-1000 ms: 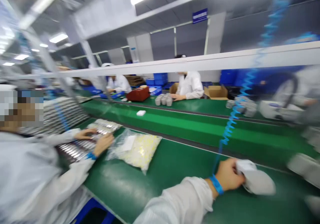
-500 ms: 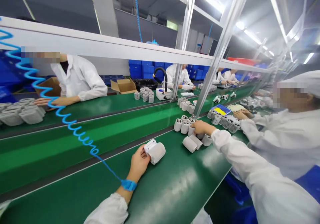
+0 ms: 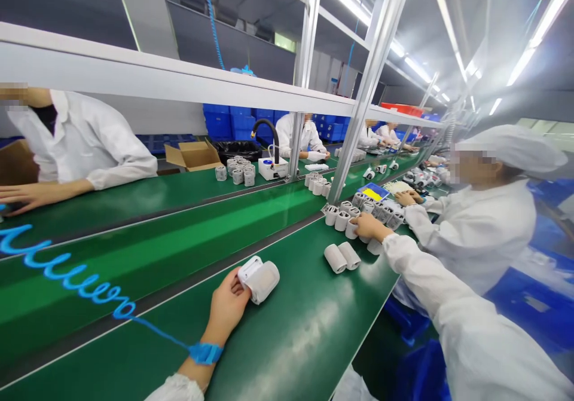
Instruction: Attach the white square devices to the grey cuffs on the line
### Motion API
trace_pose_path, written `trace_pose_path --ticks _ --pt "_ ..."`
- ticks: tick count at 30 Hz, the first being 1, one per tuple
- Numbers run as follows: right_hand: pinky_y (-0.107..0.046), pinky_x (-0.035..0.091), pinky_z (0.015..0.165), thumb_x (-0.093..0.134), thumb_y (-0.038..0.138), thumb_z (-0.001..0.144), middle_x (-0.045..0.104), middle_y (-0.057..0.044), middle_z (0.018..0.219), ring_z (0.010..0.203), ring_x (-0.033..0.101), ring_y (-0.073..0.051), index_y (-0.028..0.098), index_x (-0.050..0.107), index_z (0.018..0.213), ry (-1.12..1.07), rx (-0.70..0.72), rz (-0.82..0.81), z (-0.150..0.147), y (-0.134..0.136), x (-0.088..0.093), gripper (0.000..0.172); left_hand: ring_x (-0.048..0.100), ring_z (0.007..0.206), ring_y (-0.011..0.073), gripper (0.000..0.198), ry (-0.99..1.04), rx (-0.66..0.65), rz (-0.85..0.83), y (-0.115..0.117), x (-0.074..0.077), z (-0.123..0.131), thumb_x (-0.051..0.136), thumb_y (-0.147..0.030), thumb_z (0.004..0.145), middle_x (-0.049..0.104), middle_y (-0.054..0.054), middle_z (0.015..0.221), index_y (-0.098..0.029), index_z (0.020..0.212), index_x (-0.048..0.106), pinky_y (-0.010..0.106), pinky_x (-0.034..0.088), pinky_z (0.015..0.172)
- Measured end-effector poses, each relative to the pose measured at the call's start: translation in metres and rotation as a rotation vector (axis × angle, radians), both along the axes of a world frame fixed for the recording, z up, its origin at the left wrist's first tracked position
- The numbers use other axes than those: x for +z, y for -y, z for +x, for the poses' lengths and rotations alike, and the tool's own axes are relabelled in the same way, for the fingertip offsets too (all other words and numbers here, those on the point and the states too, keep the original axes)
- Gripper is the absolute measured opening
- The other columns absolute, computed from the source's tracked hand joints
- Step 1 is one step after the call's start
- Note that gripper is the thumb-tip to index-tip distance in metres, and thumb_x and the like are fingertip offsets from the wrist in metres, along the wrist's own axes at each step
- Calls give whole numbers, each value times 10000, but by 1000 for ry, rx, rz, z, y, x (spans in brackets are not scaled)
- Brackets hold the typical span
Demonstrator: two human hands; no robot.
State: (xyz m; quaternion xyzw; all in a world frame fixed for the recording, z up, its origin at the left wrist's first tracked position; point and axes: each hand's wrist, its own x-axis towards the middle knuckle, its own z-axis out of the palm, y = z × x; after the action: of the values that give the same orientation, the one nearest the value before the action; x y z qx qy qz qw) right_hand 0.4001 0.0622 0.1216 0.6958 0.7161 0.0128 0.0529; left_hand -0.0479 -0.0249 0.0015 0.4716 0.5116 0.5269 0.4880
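Observation:
My left hand (image 3: 228, 302), with a blue wrist strap, is closed round a wrist blood pressure monitor (image 3: 264, 281), a white case with a rolled light grey cuff, held just over the green bench. Farther right, my right hand (image 3: 371, 227) reaches out with its fingers closed on another cuffed monitor (image 3: 352, 229) at the near end of a standing group. Part of that one is hidden by the fingers. Two more monitors (image 3: 341, 257) lie on their sides, left of and nearer than my right hand. Another is partly covered by my right sleeve.
A metal post (image 3: 359, 108) rises behind the standing group. A sunken green conveyor (image 3: 179, 248) runs along the bench's far side. A coiled blue cord (image 3: 81, 281) stretches from my wrist strap. To the right sits a co-worker in white (image 3: 493, 233); a blue-and-yellow tray (image 3: 374, 192) lies beyond my right hand.
The view has swung right. My right hand has moved with a monitor towards the standing group's near end, away from the two lying ones. My left hand keeps its monitor, turned slightly.

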Motion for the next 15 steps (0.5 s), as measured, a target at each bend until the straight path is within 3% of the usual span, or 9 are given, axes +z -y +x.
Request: trace_pose_path --ticks 5,9,12,15 --pt "-376 418 945 527 520 927 537 -190 1308 1164 541 -322 194 534 1390 -59 -27 107 -27 37 -11 567 731 945 294 562 -13 7 -11 0 -1 0 700 -287 563 751 129 1054 -149 1098 599 382 610 820" --pt "-409 446 916 607 725 786 495 -161 1366 1144 559 -354 308 468 1431 -148 50 64 -65 77 -46 780 730 934 286 556 -31 -16 -8 -1 -6 -2 699 -275 573 752 120 1048 -147 1104 594 367 607 808" --pt "-449 444 918 694 579 773 401 -179 1474 1184 533 -394 314 425 1461 -103 62 28 -72 86 -60 784 730 917 283 547 -43 -28 -2 0 -8 -3 700 -272 581 754 110 1031 -160 1106 589 370 607 794" --pt "-419 405 989 696 275 754 418 -153 1487 1245 499 -357 267 482 1425 -67 165 -8 -57 75 -52 704 730 920 283 532 -44 -28 6 0 -7 -3 702 -270 579 754 111 1029 -162 1088 590 370 604 803"
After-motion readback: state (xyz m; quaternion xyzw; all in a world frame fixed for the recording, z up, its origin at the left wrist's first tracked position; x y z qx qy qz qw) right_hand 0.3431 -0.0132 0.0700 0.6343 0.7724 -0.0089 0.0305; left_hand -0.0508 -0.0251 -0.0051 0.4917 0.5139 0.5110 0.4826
